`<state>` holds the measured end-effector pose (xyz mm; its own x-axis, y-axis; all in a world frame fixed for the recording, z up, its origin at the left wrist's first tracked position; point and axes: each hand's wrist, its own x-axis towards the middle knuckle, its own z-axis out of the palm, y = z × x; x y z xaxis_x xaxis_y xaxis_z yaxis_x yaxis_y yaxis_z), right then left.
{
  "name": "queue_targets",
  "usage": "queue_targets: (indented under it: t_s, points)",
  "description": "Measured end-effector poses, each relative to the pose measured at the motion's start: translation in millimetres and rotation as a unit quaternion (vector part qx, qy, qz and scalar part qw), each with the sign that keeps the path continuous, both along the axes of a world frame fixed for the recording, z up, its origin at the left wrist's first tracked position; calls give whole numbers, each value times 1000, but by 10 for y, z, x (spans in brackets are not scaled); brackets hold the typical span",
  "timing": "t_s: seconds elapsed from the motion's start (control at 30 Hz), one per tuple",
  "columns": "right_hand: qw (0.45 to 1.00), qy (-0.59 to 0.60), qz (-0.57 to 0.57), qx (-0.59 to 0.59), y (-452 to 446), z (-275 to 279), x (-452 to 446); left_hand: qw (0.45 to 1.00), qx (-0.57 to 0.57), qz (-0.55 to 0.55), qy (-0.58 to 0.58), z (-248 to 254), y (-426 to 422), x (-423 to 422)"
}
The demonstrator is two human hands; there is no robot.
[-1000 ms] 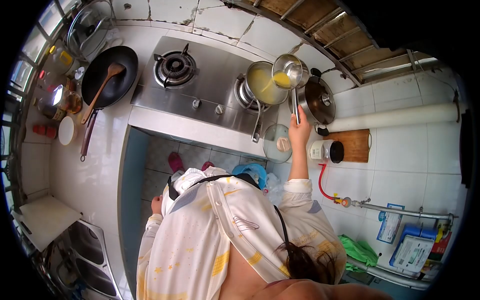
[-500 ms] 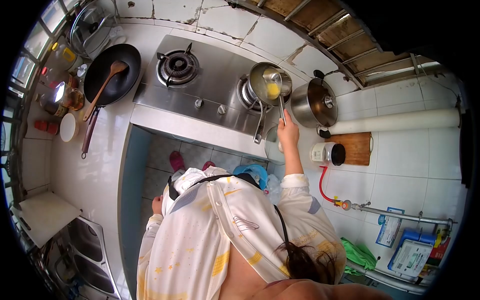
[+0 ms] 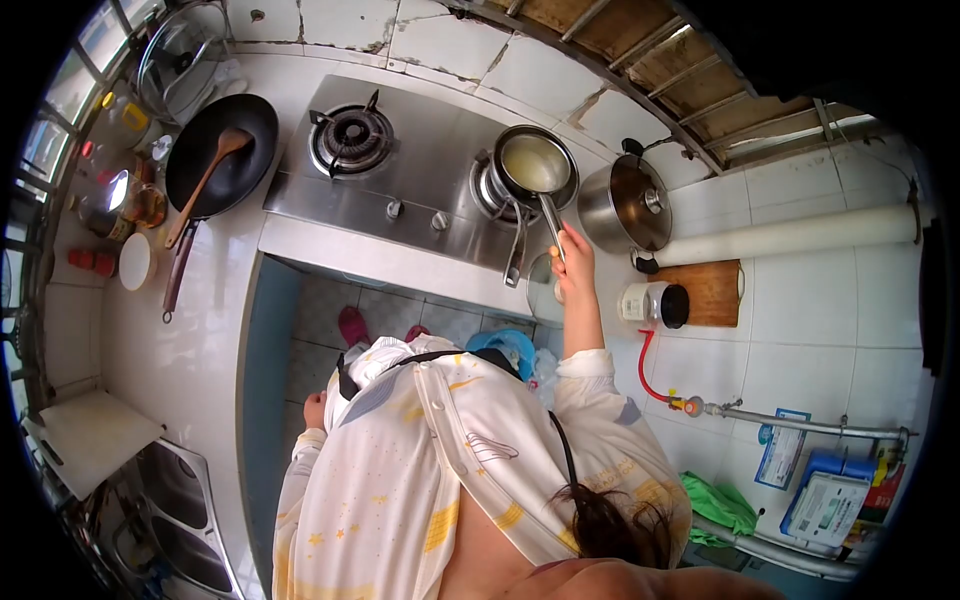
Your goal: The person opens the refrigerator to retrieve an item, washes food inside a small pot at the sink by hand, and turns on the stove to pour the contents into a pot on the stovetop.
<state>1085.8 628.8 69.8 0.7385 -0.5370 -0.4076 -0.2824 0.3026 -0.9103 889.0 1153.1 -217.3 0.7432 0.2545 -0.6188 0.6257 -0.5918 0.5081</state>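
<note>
My right hand is closed around the metal handle of a ladle. The ladle is over a small saucepan on the right burner, and cloudy pale liquid shows in its round bowl. From the saucepan a handle sticks out toward the counter's front edge. No yellow yolk shows clearly now. My left hand hangs low at my side, partly hidden by my clothes, and its fingers cannot be made out.
Right of the saucepan stands a lidded steel pot. A jar with a black lid is near a wooden board. On the left are a black wok with a wooden spatula, several bottles and a double sink.
The ladle has changed angle and moved slightly left; its bowl now shows pale liquid. The yellow yolk seen earlier is out of sight. My right hand has shifted slightly left and down.
</note>
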Motion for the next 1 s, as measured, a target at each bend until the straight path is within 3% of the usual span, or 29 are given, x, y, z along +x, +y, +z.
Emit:
queue_targets:
  t_s: [0.07,0.37,0.47,0.53,1.0]
  points:
    - [1000,4,2,1,24,34,-53,1000,-2,-1,3,14,7,-2]
    - [972,-42,6,-233,-111,103,-282,1000,-7,5,1,-17,17,-43]
    - [948,-21,5,-319,-166,132,-313,1000,-10,2,-6,-48,27,-29]
    - [894,13,14,-448,-197,152,-359,1000,-7,-1,-10,-30,21,-18]
    - [840,26,11,-541,-43,466,-310,1000,-19,-4,-7,-120,38,-51]
